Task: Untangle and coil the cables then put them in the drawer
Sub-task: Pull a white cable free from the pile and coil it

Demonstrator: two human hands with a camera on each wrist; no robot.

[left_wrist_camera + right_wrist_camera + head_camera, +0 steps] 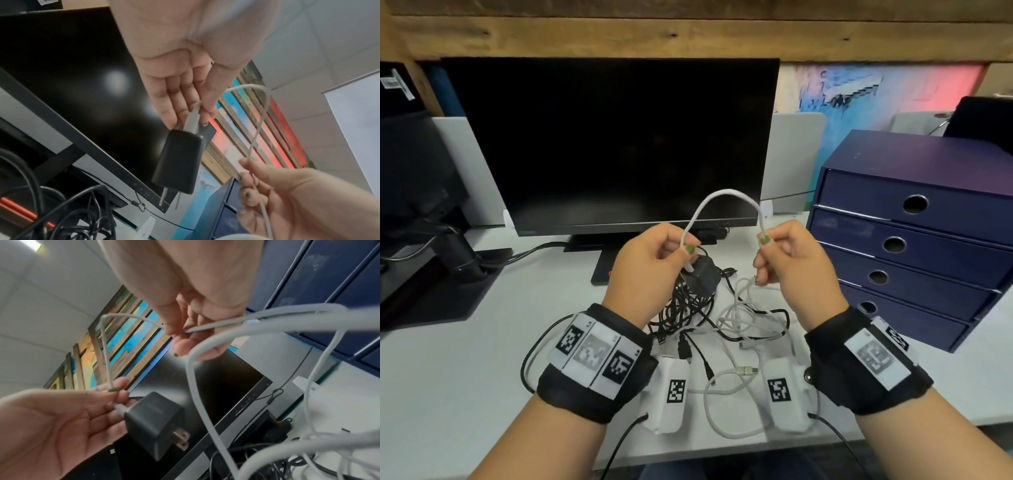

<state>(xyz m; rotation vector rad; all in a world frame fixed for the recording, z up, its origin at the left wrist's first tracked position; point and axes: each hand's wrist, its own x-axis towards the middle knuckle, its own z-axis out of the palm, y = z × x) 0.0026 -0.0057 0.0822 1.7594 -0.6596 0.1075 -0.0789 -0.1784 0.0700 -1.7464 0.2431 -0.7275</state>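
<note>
A white cable (726, 193) arches in the air between my two hands, above the desk. My left hand (688, 248) pinches it just above its plug, and a black charger adapter (703, 274) hangs from that plug, prongs down (179, 164). My right hand (765, 241) pinches the same cable farther along (176, 332); the rest of it drops in loops to the desk. Below both hands lies a tangle of black and white cables (722, 318). The blue drawer unit (911, 240) stands at the right with all its drawers closed.
A dark monitor (606, 144) on its stand fills the back of the white desk (482, 342). A black monitor arm base (458, 257) sits at the left. Loose cable ends and a white loop (722, 404) reach toward the desk's front edge.
</note>
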